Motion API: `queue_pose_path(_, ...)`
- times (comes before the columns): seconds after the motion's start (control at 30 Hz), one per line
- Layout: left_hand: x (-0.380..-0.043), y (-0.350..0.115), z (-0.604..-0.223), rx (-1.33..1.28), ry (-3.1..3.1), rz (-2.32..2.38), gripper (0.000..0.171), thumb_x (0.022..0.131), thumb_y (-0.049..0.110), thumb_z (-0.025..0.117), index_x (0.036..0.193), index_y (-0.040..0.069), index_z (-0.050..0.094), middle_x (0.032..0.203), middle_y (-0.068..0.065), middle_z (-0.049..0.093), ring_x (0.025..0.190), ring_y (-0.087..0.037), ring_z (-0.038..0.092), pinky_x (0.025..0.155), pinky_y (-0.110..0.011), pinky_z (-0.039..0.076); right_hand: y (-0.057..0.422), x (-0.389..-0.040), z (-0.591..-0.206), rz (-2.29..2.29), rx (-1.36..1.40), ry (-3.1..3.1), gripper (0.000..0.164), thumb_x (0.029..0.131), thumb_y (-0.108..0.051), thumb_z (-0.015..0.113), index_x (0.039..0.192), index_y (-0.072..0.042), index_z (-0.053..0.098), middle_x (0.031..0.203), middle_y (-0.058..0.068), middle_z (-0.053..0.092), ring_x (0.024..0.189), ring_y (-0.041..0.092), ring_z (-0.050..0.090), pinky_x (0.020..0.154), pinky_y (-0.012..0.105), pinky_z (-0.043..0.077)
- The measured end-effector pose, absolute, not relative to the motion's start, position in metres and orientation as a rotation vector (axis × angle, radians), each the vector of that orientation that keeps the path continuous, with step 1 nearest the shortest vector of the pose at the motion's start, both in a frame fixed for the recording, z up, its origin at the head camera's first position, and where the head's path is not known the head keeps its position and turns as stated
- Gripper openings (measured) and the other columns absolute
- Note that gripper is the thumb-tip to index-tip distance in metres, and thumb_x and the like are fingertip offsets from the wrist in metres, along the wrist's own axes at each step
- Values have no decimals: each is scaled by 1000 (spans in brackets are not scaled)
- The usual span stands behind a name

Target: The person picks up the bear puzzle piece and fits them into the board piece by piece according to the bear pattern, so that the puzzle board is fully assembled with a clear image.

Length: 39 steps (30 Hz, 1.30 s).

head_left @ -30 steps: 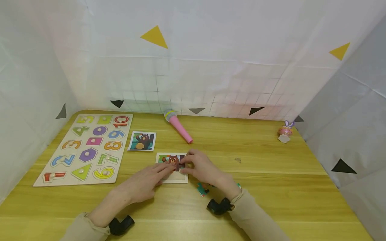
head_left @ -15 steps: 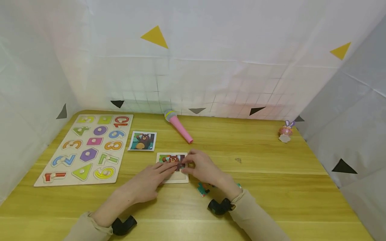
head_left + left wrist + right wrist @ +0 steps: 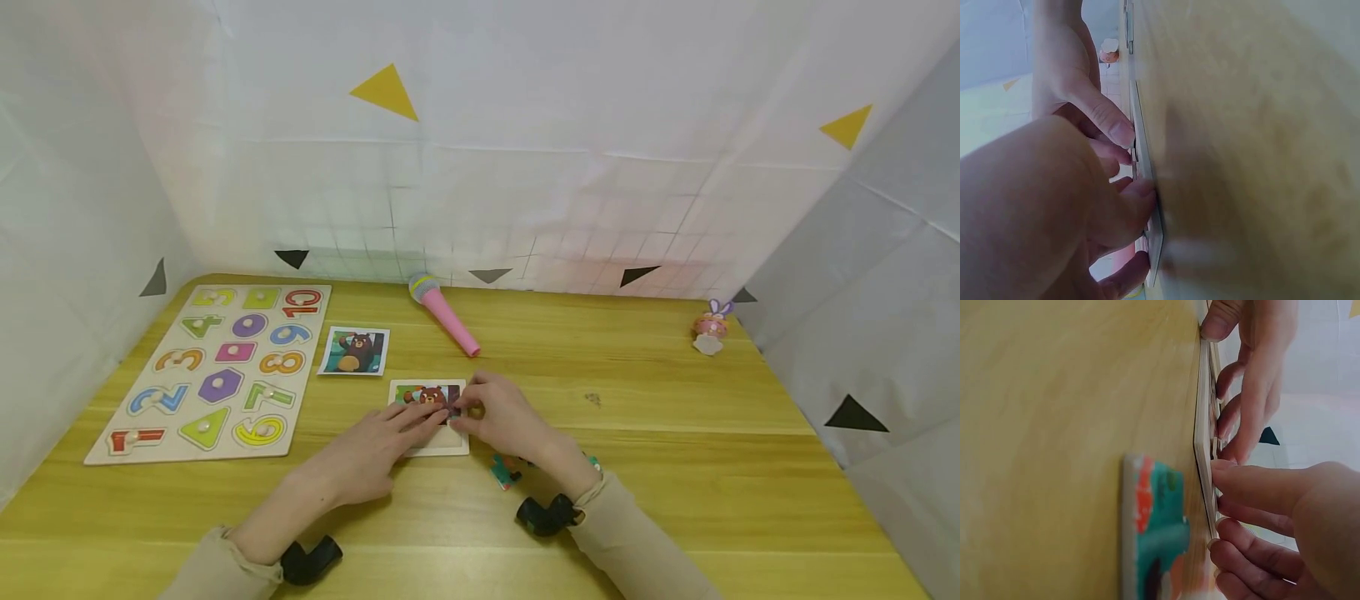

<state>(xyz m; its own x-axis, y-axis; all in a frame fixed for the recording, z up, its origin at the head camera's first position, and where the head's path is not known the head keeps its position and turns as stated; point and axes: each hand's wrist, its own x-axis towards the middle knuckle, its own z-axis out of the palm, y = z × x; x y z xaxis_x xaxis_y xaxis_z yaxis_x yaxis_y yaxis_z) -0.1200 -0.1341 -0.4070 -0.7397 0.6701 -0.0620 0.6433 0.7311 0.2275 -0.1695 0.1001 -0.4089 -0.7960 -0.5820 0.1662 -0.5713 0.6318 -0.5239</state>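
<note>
A small wooden puzzle tray [image 3: 438, 446] lies flat on the table, its upper part filled with bear-picture pieces and its lower part bare wood. My left hand [image 3: 360, 454] rests over it with extended fingers on the picture, and in the left wrist view its thumb touches the edge of the tray [image 3: 1157, 234]. At the tray's right side, my right hand [image 3: 506, 421] pinches a dark puzzle piece [image 3: 454, 412] between thumb and fingers, low over the picture. Its fingertips nearly meet the left fingertips. The held piece is mostly hidden by the fingers.
Loose teal puzzle pieces [image 3: 505, 472] lie under my right wrist. A bear picture card [image 3: 354, 352] sits behind the tray, with a pink toy microphone [image 3: 450, 321] farther back. The number board [image 3: 202, 375] fills the left side. A bunny figurine [image 3: 709, 327] stands far right.
My left fingertips have slid slightly right across the picture, toward the right hand. The right hand stays at the tray's right side, its fingers shifting only a little.
</note>
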Motion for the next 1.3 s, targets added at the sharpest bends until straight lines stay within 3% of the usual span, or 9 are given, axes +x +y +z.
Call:
queue_pose_path(0.47, -123, -129, -406, 1058, 2779, 256, 91, 75, 1, 69, 158, 18, 34, 164, -2, 30, 145, -34, 33, 111, -60, 37, 101, -170, -410, -882, -913, 2855, 21, 87, -23, 79, 102, -8, 80, 94, 0, 64, 73, 10, 56, 59, 21, 45)
queue_pose_path(0.93, -125, -132, -408, 1112, 2775, 266, 96, 74, -2, 70, 159, 18, 31, 165, -2, 27, 142, -32, 36, 106, -57, 41, 101, -170, -414, -852, -927, 2844, 24, 91, -21, 76, 106, -5, 68, 98, 6, 58, 87, 17, 59, 75, 31, 52)
queue_pose_path(1.3, -121, -130, -406, 1109, 2776, 268, 95, 78, 0, 71, 160, 16, 26, 166, -4, 25, 145, -33, 31, 105, -61, 41, 101, -170, -412, -896, -933, 2843, 18, 90, -18, 76, 103, -6, 72, 94, 4, 59, 82, 16, 58, 68, 26, 48)
